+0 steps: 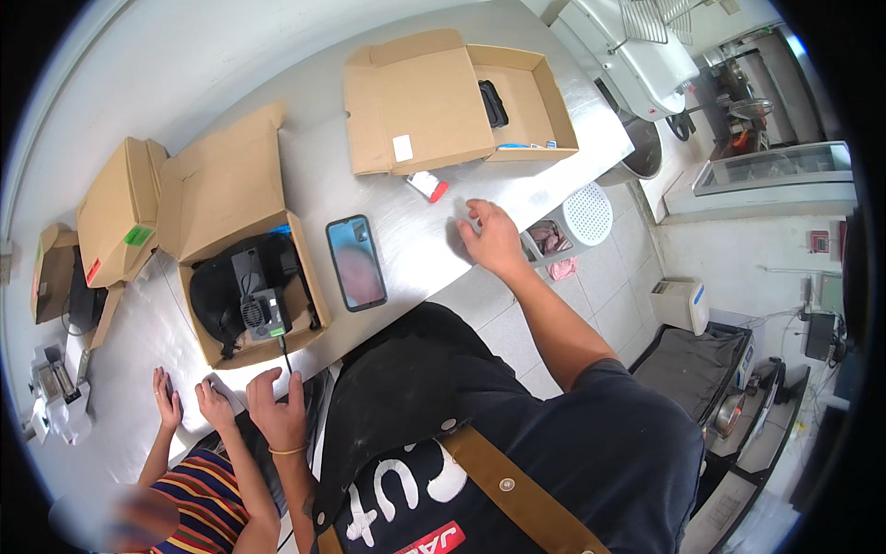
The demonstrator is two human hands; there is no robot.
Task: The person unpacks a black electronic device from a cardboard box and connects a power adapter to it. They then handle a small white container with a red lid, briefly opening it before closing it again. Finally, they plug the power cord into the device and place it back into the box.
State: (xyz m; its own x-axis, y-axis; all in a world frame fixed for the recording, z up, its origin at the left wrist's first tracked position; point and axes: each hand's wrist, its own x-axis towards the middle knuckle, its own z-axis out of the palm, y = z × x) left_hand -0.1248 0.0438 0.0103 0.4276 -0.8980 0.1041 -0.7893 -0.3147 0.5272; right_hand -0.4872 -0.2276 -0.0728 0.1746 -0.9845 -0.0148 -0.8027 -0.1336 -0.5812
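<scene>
My right hand (pixel 492 242) is over the metal table's front edge, fingers loosely bent and apart, with nothing in it. Closest to it lies a small white and red packet (pixel 427 186). My left hand (pixel 278 412) is at the near edge by an open cardboard box (pixel 316 294), thumb and fingers spread. A thin black cable (pixel 285 355) runs from a grey and black device (pixel 265 309) in that box down toward this hand; I cannot make out whether they touch. Black straps or padding (pixel 214 297) surround the device. Between my hands lies a smartphone (pixel 356 263), screen up.
At the back, another open carton (pixel 420 111) contains a black item (pixel 493 103). More cartons (pixel 118 214) stand at the left. A co-worker's hands (pixel 214 406) rest by the table edge at lower left. A perforated white stool (pixel 588 214) and a white machine (pixel 637 57) are right.
</scene>
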